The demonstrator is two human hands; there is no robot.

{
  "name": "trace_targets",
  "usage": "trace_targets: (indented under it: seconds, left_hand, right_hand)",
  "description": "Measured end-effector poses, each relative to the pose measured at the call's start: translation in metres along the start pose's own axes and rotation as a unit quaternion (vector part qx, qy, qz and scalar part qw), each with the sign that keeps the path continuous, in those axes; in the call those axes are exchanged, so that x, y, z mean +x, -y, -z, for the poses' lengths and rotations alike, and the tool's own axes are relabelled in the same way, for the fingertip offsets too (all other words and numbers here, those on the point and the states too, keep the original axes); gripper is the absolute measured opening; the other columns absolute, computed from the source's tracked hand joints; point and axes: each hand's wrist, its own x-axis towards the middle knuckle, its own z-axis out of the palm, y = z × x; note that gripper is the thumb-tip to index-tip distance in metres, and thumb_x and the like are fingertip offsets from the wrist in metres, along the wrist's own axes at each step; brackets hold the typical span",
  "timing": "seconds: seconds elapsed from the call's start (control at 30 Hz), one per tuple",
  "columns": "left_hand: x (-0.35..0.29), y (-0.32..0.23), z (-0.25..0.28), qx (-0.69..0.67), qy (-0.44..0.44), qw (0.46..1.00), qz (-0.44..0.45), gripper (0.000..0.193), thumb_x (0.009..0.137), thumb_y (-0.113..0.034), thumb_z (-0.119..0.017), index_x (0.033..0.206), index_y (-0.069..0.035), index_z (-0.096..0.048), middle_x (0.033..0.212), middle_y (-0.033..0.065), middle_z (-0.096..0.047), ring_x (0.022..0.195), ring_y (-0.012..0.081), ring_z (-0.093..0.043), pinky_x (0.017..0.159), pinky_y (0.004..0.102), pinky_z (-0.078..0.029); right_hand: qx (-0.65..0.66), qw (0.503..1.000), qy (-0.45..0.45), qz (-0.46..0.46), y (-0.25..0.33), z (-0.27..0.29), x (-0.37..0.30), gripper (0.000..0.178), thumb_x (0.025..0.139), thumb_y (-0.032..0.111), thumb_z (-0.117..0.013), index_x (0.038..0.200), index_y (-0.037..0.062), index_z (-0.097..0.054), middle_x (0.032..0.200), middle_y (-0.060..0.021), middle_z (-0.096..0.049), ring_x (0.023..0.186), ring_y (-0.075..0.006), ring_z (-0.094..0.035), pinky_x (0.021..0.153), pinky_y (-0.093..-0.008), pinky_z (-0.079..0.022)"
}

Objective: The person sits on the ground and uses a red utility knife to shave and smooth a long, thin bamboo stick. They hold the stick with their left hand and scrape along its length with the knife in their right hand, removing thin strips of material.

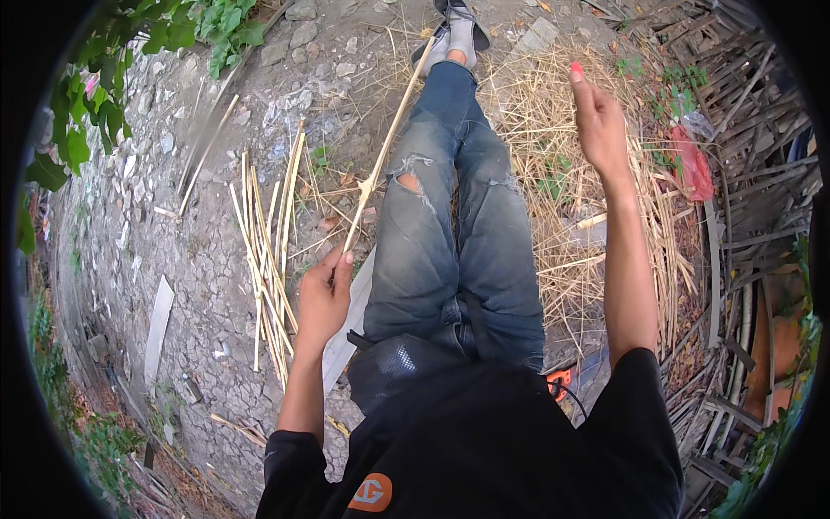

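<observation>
My left hand [324,298] pinches the lower end of a long, pale bamboo stick [396,121] between thumb and fingers. The stick slants away along my outstretched left leg, its far end near my feet, with a rough, splintered joint partway up. Off to the right, my right hand [601,130] is raised with its fingers curled in and its thumb pointing away. A small red thing shows at the thumb's tip; its kind and any part inside the fingers cannot be made out. Left of my left hand lies a loose bundle of similar sticks [268,251].
Thin shavings [562,259] cover the ground right of my legs. A red plastic bag [690,164] lies beside a pile of old wooden slats [761,156]. Flat grey strips [160,329] rest on cracked, stony soil. Leaves [95,104] overhang the upper left. An orange object [559,383] sits by my right hip.
</observation>
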Motion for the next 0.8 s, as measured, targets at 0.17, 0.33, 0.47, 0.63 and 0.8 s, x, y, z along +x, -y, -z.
trace_targets:
  seconds: [0.17,0.33,0.47,0.63,0.8]
  left_hand:
    - [0.015,-0.038,-0.022,-0.013,-0.018,0.998,-0.058,0.035,0.107,-0.022,-0.061,0.135,-0.001,-0.067,0.074,0.0078,-0.065,0.062,0.0078,-0.046,0.058,0.0279,-0.044]
    - [0.022,-0.045,-0.037,-0.035,-0.039,0.989,-0.135,0.034,0.107,-0.020,-0.060,0.135,-0.002,-0.067,0.080,0.0097,-0.069,0.062,0.0075,-0.049,0.060,0.0277,-0.045]
    - [0.015,-0.063,-0.036,-0.050,0.012,0.996,-0.071,0.033,0.107,-0.020,-0.059,0.134,-0.003,-0.068,0.070,0.0026,-0.058,0.059,0.0057,-0.042,0.055,0.0277,-0.038]
    - [0.011,-0.074,-0.033,-0.089,0.072,0.993,-0.019,0.034,0.109,-0.021,-0.056,0.135,-0.004,-0.068,0.064,-0.0038,-0.044,0.057,0.0056,-0.038,0.052,0.0283,-0.033]
    - [0.010,-0.072,-0.032,-0.106,0.089,0.990,-0.032,0.037,0.111,-0.023,-0.053,0.138,-0.002,-0.065,0.062,-0.0071,-0.039,0.055,0.0031,-0.035,0.051,0.0256,-0.029]
  right_hand:
    - [-0.070,0.966,0.213,0.129,0.049,-0.042,-0.071,0.052,0.101,0.050,-0.060,0.086,0.0011,-0.071,0.066,-0.0211,-0.065,0.065,-0.0408,-0.066,0.062,-0.0501,-0.050]
    - [-0.094,0.951,0.264,0.126,0.048,-0.063,-0.104,0.050,0.099,0.051,-0.062,0.089,0.0030,-0.072,0.073,-0.0245,-0.069,0.072,-0.0473,-0.068,0.065,-0.0571,-0.053]
    - [-0.094,0.955,0.256,0.119,0.045,-0.067,-0.105,0.052,0.099,0.054,-0.062,0.089,0.0037,-0.072,0.074,-0.0245,-0.070,0.072,-0.0484,-0.068,0.065,-0.0574,-0.054]
    - [-0.088,0.958,0.242,0.124,0.039,-0.068,-0.100,0.053,0.098,0.055,-0.062,0.089,0.0037,-0.072,0.073,-0.0245,-0.070,0.071,-0.0486,-0.068,0.065,-0.0574,-0.053]
    - [-0.113,0.955,0.232,0.144,0.037,-0.067,-0.100,0.050,0.097,0.054,-0.065,0.089,0.0052,-0.071,0.071,-0.0226,-0.069,0.066,-0.0476,-0.067,0.061,-0.0561,-0.053]
